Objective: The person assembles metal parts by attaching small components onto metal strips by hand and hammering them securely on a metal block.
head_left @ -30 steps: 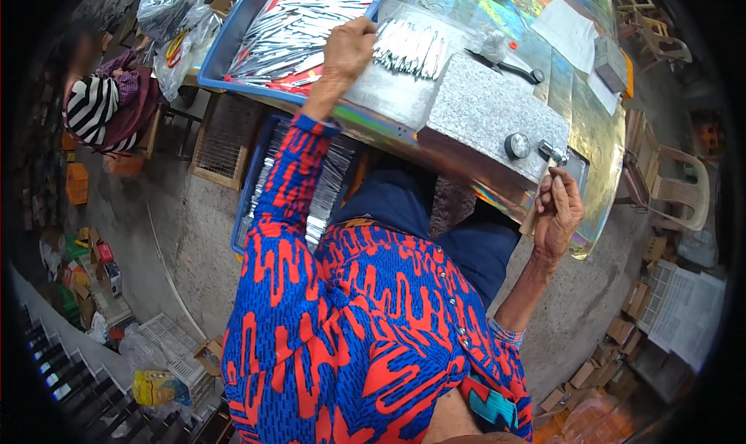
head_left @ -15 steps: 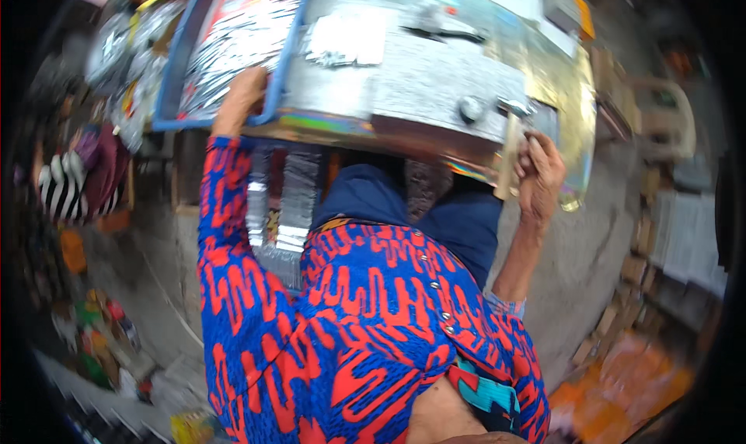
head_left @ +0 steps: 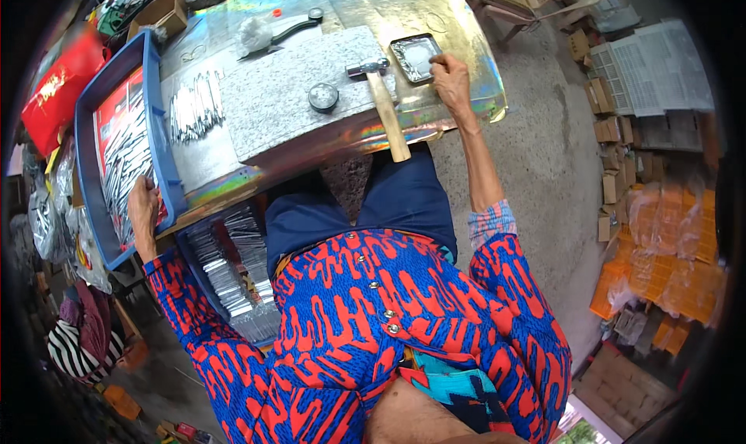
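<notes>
My left hand (head_left: 144,207) is at the near end of a blue plastic tray (head_left: 165,153), its fingers curled down among many thin silvery metal rods (head_left: 124,160). Whether it grips any of them is hidden. At the right of the table, my right hand (head_left: 452,83) has its fingertips pinched together over the edge of a small dark-rimmed tray (head_left: 401,54) with pale, shiny contents. Anything between those fingertips is too small to make out. Left of that tray lies a hammer (head_left: 385,110), its wooden handle jutting past the table's front edge.
A grey stone slab (head_left: 272,94) bears a round dark-rimmed object (head_left: 323,97) and a black-handled tool (head_left: 295,29). Another bunch of metal rods (head_left: 196,106) lies beside the blue tray. A lower container of silvery strips (head_left: 233,265) sits left of my legs.
The view has swung round, so the table appears turned. My right hand has gone from beside the hammer's handle to the small tray. My left hand remains at the blue tray.
</notes>
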The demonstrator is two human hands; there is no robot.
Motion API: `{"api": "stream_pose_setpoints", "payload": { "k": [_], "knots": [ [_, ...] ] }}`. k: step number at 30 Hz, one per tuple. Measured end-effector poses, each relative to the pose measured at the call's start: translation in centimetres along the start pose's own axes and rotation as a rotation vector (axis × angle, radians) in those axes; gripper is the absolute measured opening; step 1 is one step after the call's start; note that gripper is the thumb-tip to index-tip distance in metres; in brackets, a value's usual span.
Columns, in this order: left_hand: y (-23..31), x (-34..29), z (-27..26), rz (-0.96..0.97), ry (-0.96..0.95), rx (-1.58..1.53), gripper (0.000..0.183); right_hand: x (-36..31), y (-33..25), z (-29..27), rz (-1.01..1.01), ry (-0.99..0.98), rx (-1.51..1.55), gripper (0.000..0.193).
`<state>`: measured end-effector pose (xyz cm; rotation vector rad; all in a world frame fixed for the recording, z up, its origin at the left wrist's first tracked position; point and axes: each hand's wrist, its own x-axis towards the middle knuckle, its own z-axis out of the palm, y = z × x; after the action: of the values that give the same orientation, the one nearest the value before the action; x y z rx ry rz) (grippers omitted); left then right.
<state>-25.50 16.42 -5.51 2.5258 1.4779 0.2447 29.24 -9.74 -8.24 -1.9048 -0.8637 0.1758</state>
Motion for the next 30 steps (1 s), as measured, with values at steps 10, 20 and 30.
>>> {"api": "stream_pose_setpoints", "payload": {
  "k": [10, 20, 30],
  "knots": [
    [7.1, -1.3, -4.4, -0.164, 0.341, -0.739, 0.014, 1.4, 0.3, 1.6, -0.292, -0.105, -0.633, 0.015],
    [17.2, -2.2, -5.0, -0.039, 0.072, -1.528, 0.014, 3.4, 0.5, 1.6, -0.557, -0.268, -0.792, 0.009],
    [25.2, -1.9, -2.0, -0.092, -0.320, -1.845, 0.015, 4.5, 1.7, 1.1, -0.520, -0.367, -0.582, 0.013]
  ]
}}
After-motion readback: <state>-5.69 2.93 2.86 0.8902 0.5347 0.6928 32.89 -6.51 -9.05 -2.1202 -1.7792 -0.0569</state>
